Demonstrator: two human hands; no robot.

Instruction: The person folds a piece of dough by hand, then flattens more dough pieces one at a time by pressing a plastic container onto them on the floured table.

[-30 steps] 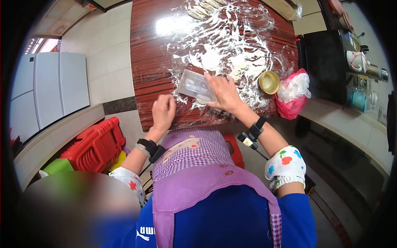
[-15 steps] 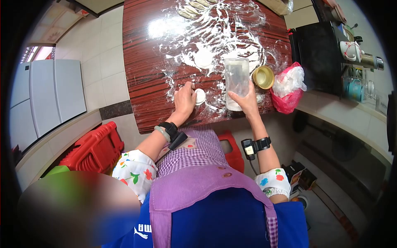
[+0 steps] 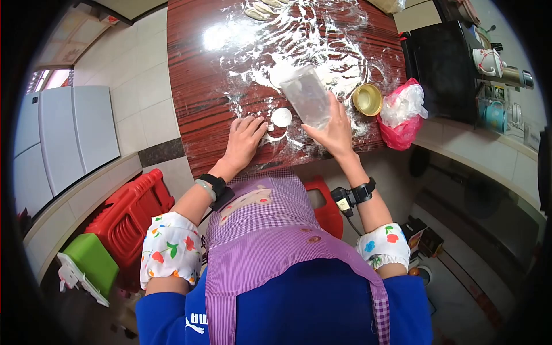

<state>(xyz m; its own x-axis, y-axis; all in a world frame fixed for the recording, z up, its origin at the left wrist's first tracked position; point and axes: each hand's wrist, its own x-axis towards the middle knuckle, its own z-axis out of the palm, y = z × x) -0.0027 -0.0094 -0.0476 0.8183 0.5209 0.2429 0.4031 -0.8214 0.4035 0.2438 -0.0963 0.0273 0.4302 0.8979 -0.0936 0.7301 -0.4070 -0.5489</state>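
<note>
My right hand (image 3: 335,129) grips a clear plastic container (image 3: 307,96), tilted to the left above the floured table. Beside my left hand (image 3: 244,140) lies a small white dough disc (image 3: 281,117). The fingers of my left hand are bent with the fingertips near a tiny dough bit, and whether they hold anything is hidden. A larger white round (image 3: 282,74) lies behind, partly covered by the container. A gold tin (image 3: 367,100) stands to the right of my right hand.
The dark red wooden table (image 3: 198,103) has flour spread over it. Several shaped dough pieces (image 3: 263,10) lie at its far edge. A pink bag (image 3: 398,132) with white plastic sits at the right edge. Red stools (image 3: 129,210) and a green one (image 3: 95,261) stand lower left.
The container has been lifted and tilted left by my right hand. My left hand has moved slightly left, and the small disc now lies farther from me.
</note>
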